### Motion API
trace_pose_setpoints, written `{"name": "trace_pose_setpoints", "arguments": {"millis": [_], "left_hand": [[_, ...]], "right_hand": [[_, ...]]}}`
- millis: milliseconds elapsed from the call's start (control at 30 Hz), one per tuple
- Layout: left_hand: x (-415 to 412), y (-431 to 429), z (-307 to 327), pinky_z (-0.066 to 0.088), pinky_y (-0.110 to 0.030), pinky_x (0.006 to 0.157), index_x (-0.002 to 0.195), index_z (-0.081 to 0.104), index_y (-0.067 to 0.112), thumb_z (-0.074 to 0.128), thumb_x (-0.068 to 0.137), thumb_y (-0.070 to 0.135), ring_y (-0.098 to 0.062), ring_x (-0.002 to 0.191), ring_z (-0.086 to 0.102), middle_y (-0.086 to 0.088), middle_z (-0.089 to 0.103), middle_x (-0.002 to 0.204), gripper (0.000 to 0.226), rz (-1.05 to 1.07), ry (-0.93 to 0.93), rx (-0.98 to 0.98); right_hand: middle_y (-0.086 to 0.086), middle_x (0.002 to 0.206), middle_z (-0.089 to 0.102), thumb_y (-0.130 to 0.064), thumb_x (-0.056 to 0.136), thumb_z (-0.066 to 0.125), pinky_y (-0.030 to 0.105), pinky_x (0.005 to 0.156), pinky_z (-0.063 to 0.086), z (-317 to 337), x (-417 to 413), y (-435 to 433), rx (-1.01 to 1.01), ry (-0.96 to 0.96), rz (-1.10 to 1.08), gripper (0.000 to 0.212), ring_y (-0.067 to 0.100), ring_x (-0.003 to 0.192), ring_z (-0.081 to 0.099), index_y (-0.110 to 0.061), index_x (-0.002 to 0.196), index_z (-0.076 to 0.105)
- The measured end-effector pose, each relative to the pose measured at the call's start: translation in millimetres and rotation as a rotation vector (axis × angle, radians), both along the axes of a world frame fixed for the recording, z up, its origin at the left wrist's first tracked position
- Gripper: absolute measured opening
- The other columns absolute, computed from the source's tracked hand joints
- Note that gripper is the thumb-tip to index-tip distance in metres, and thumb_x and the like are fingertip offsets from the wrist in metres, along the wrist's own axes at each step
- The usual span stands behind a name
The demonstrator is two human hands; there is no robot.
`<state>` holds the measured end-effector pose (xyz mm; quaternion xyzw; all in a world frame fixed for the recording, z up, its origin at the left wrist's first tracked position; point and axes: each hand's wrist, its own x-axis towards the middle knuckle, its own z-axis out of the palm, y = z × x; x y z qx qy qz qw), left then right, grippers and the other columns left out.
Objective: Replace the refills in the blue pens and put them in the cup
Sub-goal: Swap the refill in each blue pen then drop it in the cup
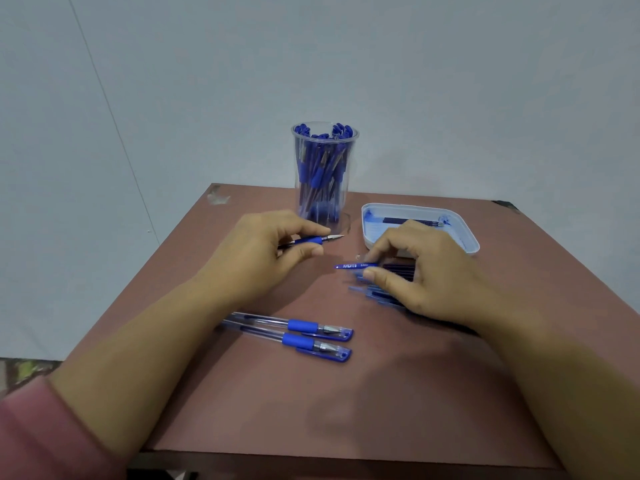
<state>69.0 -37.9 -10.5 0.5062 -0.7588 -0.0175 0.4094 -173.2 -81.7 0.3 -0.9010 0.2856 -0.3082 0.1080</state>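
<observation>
My left hand (273,247) grips an uncapped blue pen (313,240), its metal tip pointing right toward the clear cup (325,174). That cup stands at the table's far middle and is packed with several blue pens. My right hand (422,268) pinches a blue pen cap (355,266) between thumb and forefinger, above a pile of refills (377,292) partly hidden under the palm. Two capped blue pens (311,336) lie side by side on the table nearer to me.
A white shallow tray (467,237) holding dark refills sits at the far right, just behind my right hand. The reddish-brown table (381,393) has chipped far corners. A pale wall stands behind it.
</observation>
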Motion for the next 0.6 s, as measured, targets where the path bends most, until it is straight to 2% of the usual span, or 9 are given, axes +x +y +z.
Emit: {"name": "trace_pose_setpoints", "arguments": {"millis": [100,200,300,367,433,533,600], "left_hand": [[1,2,2,0.044,-0.007,0.072,0.106,0.074,0.029,0.067,0.081,0.041,0.01,0.079,0.058,0.031,0.06,0.085,0.029,-0.002,-0.022,-0.037],[2,3,3,0.04,-0.003,0.072,0.105,0.075,0.029,0.07,0.081,0.041,0.015,0.078,0.057,0.036,0.058,0.084,0.027,-0.008,-0.029,-0.075],[0,4,3,0.045,-0.006,0.072,0.102,0.075,0.026,0.072,0.081,0.04,0.013,0.078,0.059,0.033,0.061,0.088,0.026,-0.016,-0.026,-0.104],[-2,5,3,0.049,-0.011,0.07,0.1,0.075,0.023,0.075,0.081,0.036,0.004,0.077,0.063,0.026,0.064,0.087,0.023,-0.009,-0.021,-0.116],[-2,5,2,0.048,-0.011,0.069,0.101,0.075,0.021,0.078,0.082,0.025,-0.001,0.076,0.064,0.022,0.065,0.085,0.02,-0.021,-0.04,-0.11],[-2,5,2,0.041,-0.002,0.072,0.108,0.074,0.018,0.074,0.085,0.015,0.01,0.079,0.06,0.021,0.063,0.087,0.023,-0.069,-0.081,-0.083],[-3,5,2,0.038,-0.002,0.071,0.11,0.073,0.019,0.073,0.086,0.016,0.012,0.078,0.057,0.02,0.062,0.087,0.024,-0.088,-0.097,-0.081]], "right_hand": [[-0.018,0.083,0.061,-0.045,0.078,0.067,0.025,0.079,0.043,-1,-2,3,0.079,0.133,0.06,0.012,0.007,0.089,0.051,-0.033,0.082,0.065],[-0.021,0.09,0.057,-0.042,0.078,0.071,0.026,0.086,0.037,-3,-2,4,0.136,0.242,0.09,0.011,0.004,0.097,0.045,-0.033,0.081,0.067],[-0.021,0.095,0.053,-0.041,0.079,0.072,0.026,0.09,0.033,-3,-1,3,0.136,0.29,0.075,0.01,0.001,0.101,0.041,-0.034,0.084,0.068],[-0.021,0.093,0.054,-0.045,0.077,0.07,0.027,0.088,0.036,-3,0,3,0.104,0.256,0.055,0.014,0.003,0.098,0.043,-0.035,0.086,0.065],[-0.019,0.089,0.057,-0.047,0.077,0.066,0.027,0.082,0.04,-3,2,3,0.064,0.138,0.013,0.017,0.006,0.093,0.047,-0.035,0.087,0.063],[-0.018,0.087,0.06,-0.041,0.083,0.063,0.025,0.079,0.043,-1,8,2,0.047,-0.064,-0.047,0.013,0.008,0.091,0.052,-0.032,0.092,0.062],[-0.018,0.087,0.062,-0.041,0.086,0.062,0.022,0.078,0.043,0,13,3,0.048,-0.112,-0.031,0.01,0.007,0.089,0.053,-0.036,0.095,0.063]]}}
